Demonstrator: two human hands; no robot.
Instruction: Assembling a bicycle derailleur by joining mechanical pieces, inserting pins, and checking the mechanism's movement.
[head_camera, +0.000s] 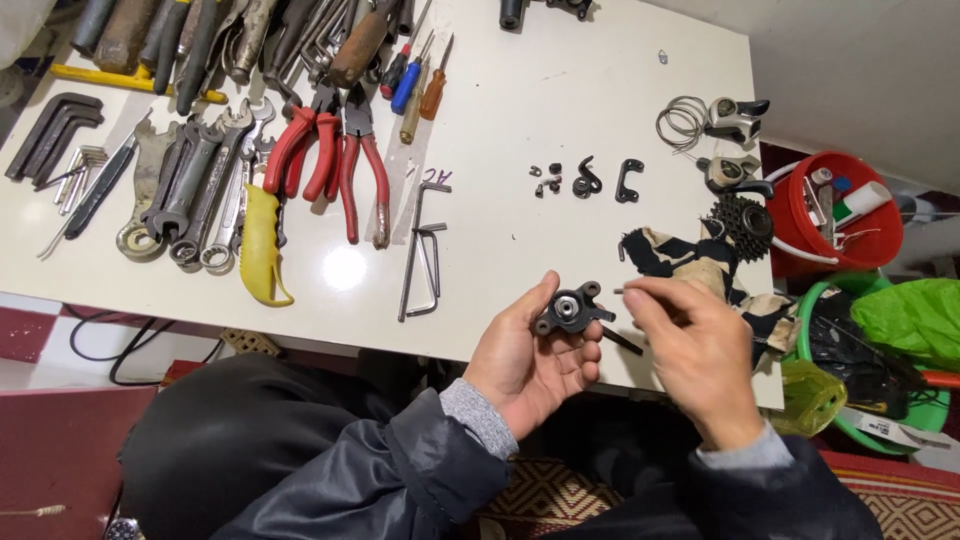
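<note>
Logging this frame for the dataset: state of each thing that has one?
Left hand: shut on black part, palm up.
Black part: held above table edge.
Right hand: fingers pinch a thin tool.
Thin tool: tip close to black part; contact unclear.
Red pliers: lying flat, handles apart.
Small black pieces: loose on table.
Red bucket: upright, holds items.
Rag: crumpled.

My right hand (700, 355) hides most of the thin tool it pinches. At the frame's top edge, the tool pile (230, 35) is cut off; the small black parts (548, 178) are too tiny to identify.
</note>
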